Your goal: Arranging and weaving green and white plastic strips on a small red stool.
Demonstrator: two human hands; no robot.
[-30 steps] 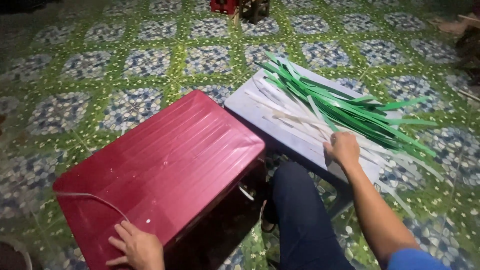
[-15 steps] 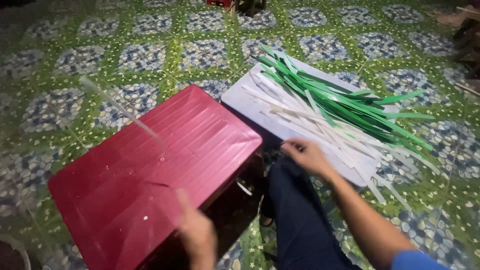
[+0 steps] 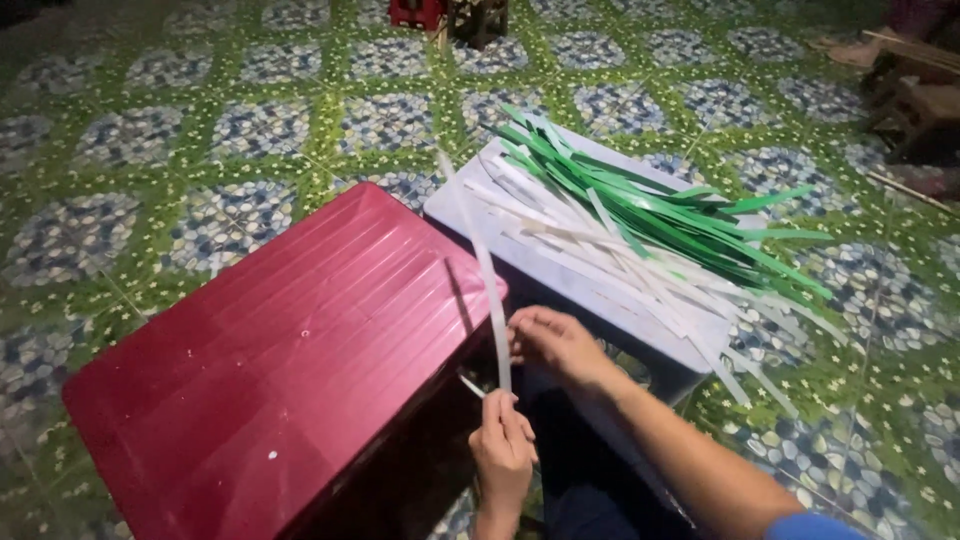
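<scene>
Both hands have come together since before. At 9 o'clock stands the red stool (image 3: 270, 370). The left hand (image 3: 502, 450) pinches a white strip (image 3: 487, 280) pointing to 12 o'clock; the right hand (image 3: 556, 343) curls loosely beside it. At 2 o'clock, a grey stool (image 3: 590, 290) carries green strips (image 3: 660, 215).

The floor (image 3: 250, 130) is tiled all over in a busy pattern: green borders speckled with small pale flowers, framing square patches of blue and white pebbles. The light is dim and uneven, brighter near the middle, falling off into shadow at the upper left corner. At the far edge stands a small red crate (image 3: 417, 12) with a dark wooden stand (image 3: 478, 20) just beside it. At the upper right sits some low brown wooden furniture (image 3: 915, 95), half in darkness.
</scene>
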